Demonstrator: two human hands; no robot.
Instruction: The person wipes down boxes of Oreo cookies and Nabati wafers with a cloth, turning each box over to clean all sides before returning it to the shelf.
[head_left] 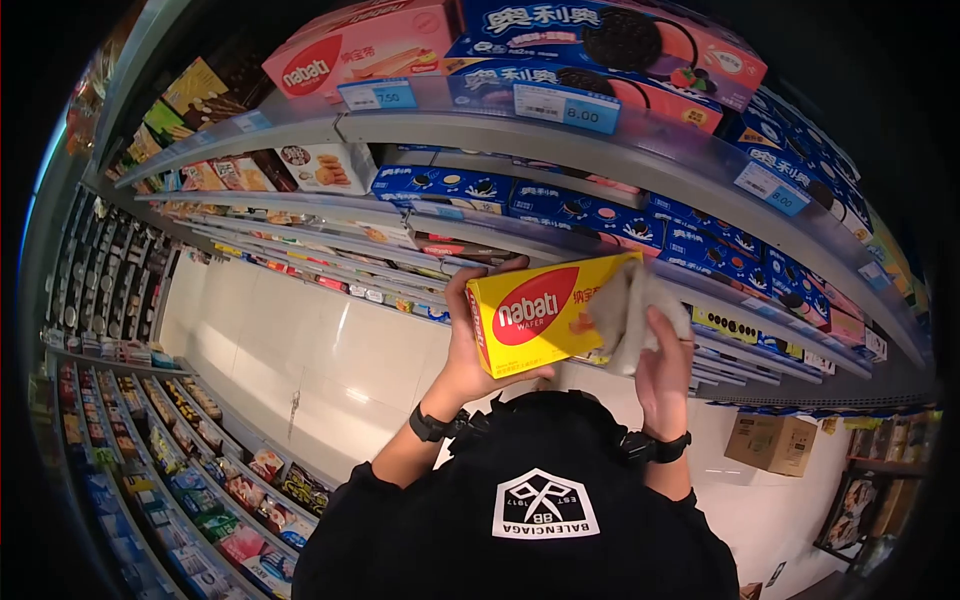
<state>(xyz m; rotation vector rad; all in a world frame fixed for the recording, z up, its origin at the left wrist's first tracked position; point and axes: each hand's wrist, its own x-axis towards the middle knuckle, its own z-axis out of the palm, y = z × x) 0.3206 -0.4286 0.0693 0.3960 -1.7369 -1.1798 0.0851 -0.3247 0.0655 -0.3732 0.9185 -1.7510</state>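
A yellow nabati wafer box [530,318] is held up in front of my chest, its printed front facing the camera. My left hand [470,335] grips its left end, fingers over the top edge and thumb along the bottom. A crumpled whitish cloth [640,315] lies against the right end of the box and covers part of its print. My right hand [665,365] is closed on this cloth, its fingers partly hidden by the folds.
Shelves [450,128] of biscuit boxes curve across the top, with price tags along their edges. More stocked shelves [170,440] stand at the left. A cardboard box [770,443] sits on the pale floor [310,365] at the right.
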